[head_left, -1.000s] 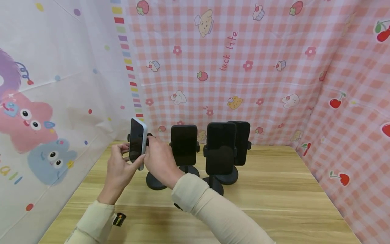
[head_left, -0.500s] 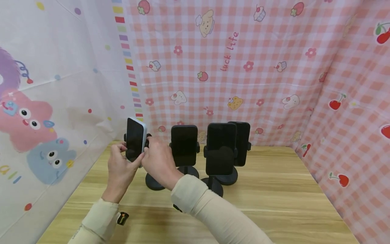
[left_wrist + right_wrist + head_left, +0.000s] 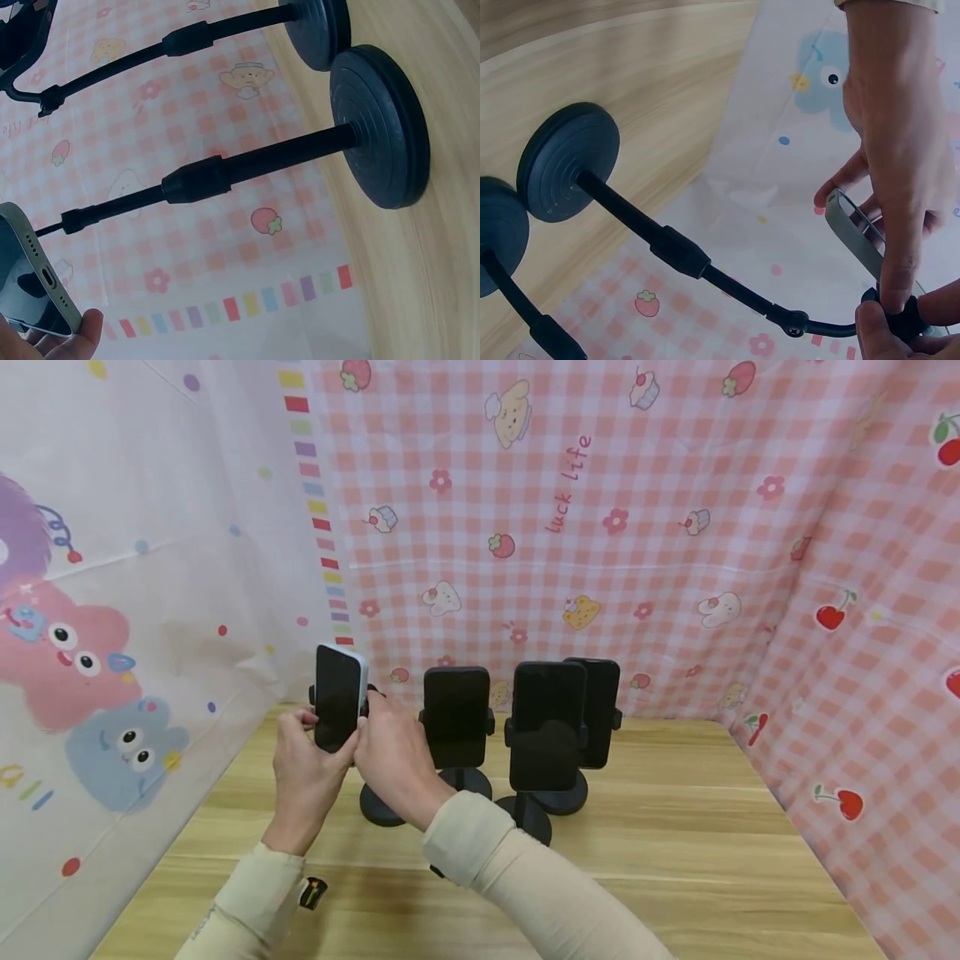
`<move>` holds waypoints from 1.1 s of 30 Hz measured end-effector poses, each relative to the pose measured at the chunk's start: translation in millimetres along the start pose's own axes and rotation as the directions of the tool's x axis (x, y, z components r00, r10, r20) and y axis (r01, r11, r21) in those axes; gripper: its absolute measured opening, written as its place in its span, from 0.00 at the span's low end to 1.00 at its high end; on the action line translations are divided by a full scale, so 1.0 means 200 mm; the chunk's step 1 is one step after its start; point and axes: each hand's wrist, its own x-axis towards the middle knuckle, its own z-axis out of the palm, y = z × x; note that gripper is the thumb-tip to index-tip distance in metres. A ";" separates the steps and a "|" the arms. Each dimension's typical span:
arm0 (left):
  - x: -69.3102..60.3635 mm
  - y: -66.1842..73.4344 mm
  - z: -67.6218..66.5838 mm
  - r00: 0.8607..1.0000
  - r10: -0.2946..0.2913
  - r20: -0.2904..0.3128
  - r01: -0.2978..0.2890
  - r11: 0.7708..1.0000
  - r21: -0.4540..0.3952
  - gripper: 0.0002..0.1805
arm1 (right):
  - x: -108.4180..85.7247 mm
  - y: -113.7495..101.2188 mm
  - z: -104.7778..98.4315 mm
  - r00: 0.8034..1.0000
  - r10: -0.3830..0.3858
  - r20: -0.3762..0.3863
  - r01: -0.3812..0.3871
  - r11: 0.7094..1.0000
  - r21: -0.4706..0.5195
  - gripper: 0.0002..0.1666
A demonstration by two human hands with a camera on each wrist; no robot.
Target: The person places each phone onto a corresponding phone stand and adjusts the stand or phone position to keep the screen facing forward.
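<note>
A pale-edged phone (image 3: 337, 697) with a dark screen sits in the clamp of a black phone stand (image 3: 289, 154) at the left. My left hand (image 3: 306, 777) grips it low, fingers on its left side and thumb near its lower right corner. The phone's bottom edge with its port appears in the left wrist view. My right hand (image 3: 397, 756) pinches the black clamp on the phone's right side. In the right wrist view, the left thumb meets that clamp (image 3: 904, 319) between the right hand's fingers (image 3: 937, 307). The phone's back is largely hidden.
Right of the hands, black stands hold a dark phone (image 3: 456, 717), another in front (image 3: 547, 727) and one behind (image 3: 600, 714). Their round bases (image 3: 525, 818) stand close together on the wooden table (image 3: 675, 860). Patterned cloth (image 3: 570, 568) surrounds the table's back and sides.
The phone has turned so its screen faces the head camera more. My left hand has shifted slightly right with it; the right hand stays at the clamp.
</note>
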 end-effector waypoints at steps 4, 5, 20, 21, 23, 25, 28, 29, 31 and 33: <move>0.01 0.02 0.01 0.999 -0.035 0.013 0.036 0.999 -0.005 0.31 | -0.01 0.01 0.00 1.000 0.017 0.018 -0.017 1.000 0.014 0.28; 0.01 0.02 0.02 0.999 -0.049 0.020 0.049 0.999 -0.006 0.31 | -0.01 0.02 0.00 1.000 0.018 0.024 -0.018 1.000 0.021 0.29; 0.04 0.04 0.11 0.989 -0.134 0.068 0.132 0.991 0.029 0.39 | -0.11 0.04 -0.03 0.993 0.033 0.112 -0.048 0.990 0.134 0.38; 0.04 0.04 0.12 0.990 -0.123 0.066 0.121 0.992 0.033 0.39 | -0.12 0.05 -0.03 0.993 0.034 0.117 -0.050 0.990 0.131 0.38; 0.04 0.03 0.13 0.994 -0.097 0.057 0.095 0.995 0.035 0.39 | -0.14 0.05 -0.03 0.992 0.032 0.124 -0.047 0.991 0.122 0.38; 0.04 0.04 0.13 0.996 -0.078 0.052 0.076 0.997 0.031 0.39 | -0.16 0.06 -0.03 0.992 0.017 0.123 -0.032 0.992 0.119 0.38; 0.03 0.04 0.15 0.996 -0.060 0.058 0.058 0.998 0.029 0.38 | -0.19 0.08 -0.02 0.992 0.009 0.123 -0.024 0.992 0.125 0.38; 0.03 0.04 0.15 0.997 -0.054 0.063 0.053 0.998 0.028 0.38 | -0.20 0.09 -0.02 0.992 0.002 0.124 -0.019 0.991 0.132 0.38; 0.03 0.04 0.16 0.996 -0.044 0.071 0.042 0.999 0.030 0.38 | -0.22 0.10 -0.02 0.990 0.004 0.143 -0.024 0.990 0.140 0.39; 0.02 0.04 0.16 0.997 -0.039 0.069 0.037 0.999 0.034 0.38 | -0.25 0.12 -0.01 0.985 0.012 0.170 -0.037 0.988 0.149 0.40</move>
